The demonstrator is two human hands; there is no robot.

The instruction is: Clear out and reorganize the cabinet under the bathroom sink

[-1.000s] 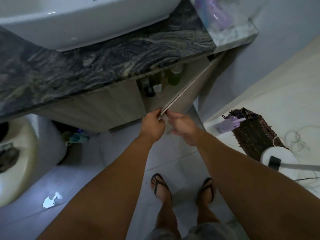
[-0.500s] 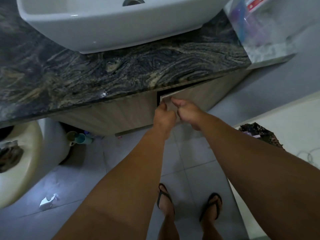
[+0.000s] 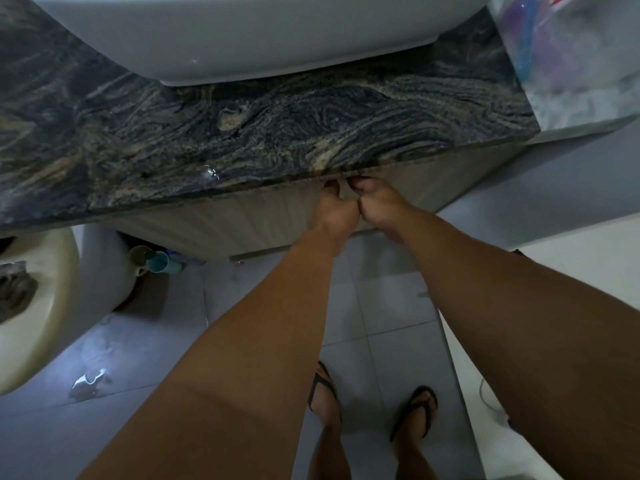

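Note:
The wooden cabinet (image 3: 225, 225) under the sink has both doors shut flush below the dark marbled countertop (image 3: 277, 133). Nothing inside it is visible. My left hand (image 3: 335, 209) and my right hand (image 3: 377, 202) are side by side at the seam between the doors. Their curled fingers hold the top edge of the right door (image 3: 436, 187) just under the counter lip. The fingertips are partly hidden by the counter's overhang.
A white basin (image 3: 242, 36) sits on the counter. A clear bag of items (image 3: 540, 39) lies on the ledge at top right. The toilet (image 3: 38, 306) stands at the left, with cups (image 3: 157, 261) on the floor beside it. A paper scrap (image 3: 88, 381) lies on the tiles.
The right cabinet door, open a second ago with bottles showing inside, has swung shut. Both hands followed its edge up to the counter, and my view moved closer.

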